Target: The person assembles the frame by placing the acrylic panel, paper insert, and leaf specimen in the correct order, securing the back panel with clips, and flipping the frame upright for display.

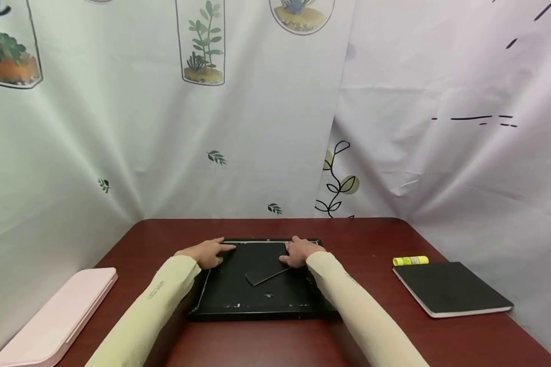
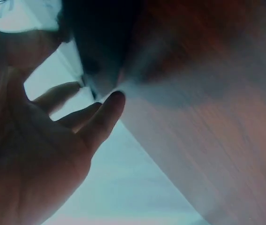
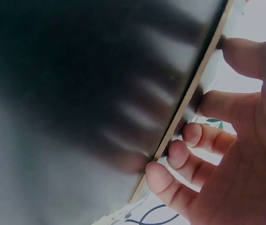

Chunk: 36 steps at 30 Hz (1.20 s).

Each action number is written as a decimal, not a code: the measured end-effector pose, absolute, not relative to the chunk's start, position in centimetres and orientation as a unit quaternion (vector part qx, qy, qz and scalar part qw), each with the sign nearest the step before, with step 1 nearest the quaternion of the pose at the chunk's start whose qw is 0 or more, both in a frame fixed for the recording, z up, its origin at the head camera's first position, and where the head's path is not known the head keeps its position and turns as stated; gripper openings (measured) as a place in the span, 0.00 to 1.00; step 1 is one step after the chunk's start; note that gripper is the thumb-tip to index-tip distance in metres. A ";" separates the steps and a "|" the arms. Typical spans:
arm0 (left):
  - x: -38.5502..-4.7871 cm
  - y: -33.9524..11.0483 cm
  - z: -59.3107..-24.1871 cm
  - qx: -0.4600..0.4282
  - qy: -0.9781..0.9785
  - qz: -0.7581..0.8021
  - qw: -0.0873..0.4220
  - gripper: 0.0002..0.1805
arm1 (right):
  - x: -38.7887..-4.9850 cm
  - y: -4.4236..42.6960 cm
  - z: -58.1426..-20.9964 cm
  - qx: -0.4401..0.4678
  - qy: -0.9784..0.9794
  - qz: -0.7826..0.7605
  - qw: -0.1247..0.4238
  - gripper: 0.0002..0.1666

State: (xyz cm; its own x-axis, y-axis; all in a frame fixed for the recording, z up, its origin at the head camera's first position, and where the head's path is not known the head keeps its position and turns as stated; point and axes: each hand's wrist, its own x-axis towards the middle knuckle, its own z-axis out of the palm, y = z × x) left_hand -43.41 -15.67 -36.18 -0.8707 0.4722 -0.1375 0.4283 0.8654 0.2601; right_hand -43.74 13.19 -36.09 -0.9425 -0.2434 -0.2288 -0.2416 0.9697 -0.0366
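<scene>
A black picture frame [image 1: 261, 300] lies back side up on the table, its flat black stand leg [image 1: 263, 277] slanting across the backing. My left hand [image 1: 205, 253] rests at the frame's upper left edge, index finger extended over the backing. In the left wrist view its fingers [image 2: 107, 117] are fairly straight and touch the dark frame side. My right hand [image 1: 299, 252] lies on the upper right part of the back, beside the leg and partly covering it. From the right wrist, its fingertips [image 3: 177, 153] line up along the tan edge of a black panel [image 3: 67, 84].
A pink case [image 1: 57, 316] lies at the table's left side. At the right are a black-covered notebook [image 1: 450, 286] and a yellow-green glue stick [image 1: 410, 260]. Printed curtains [image 1: 271, 127] hang behind and on both sides of the reddish-brown table [image 1: 252, 341].
</scene>
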 end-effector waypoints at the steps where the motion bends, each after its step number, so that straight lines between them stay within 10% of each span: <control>1: -43.0 -15.9 -36.2 0.238 0.959 0.118 0.102 0.28 | -43.8 13.2 -36.1 -0.124 0.985 -0.009 0.118 0.37; 11: -37.1 -18.4 -35.5 0.268 0.933 0.191 0.144 0.43 | -45.1 13.5 -36.0 -0.158 0.980 -0.061 0.107 0.22; 18: -35.2 -19.4 -36.1 0.279 0.913 0.261 0.141 0.65 | -45.0 13.1 -36.1 -0.173 0.977 -0.068 0.103 0.33; 26: -34.7 -19.7 -36.8 0.267 0.914 0.276 0.129 0.65 | -44.5 14.8 -36.2 -0.208 0.963 -0.127 0.118 0.39; 36: -34.3 -19.5 -36.9 0.275 0.910 0.289 0.112 0.66 | -39.1 19.9 -34.8 -0.280 0.955 -0.099 -0.010 0.32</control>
State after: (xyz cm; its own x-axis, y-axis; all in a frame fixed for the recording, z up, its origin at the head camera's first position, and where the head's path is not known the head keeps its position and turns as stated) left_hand -34.29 -19.47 -36.95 -0.8240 0.5648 -0.0454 0.4348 0.6816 0.5885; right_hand -39.10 19.93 -34.81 -0.8435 -0.5320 0.0738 -0.5358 0.8242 -0.1834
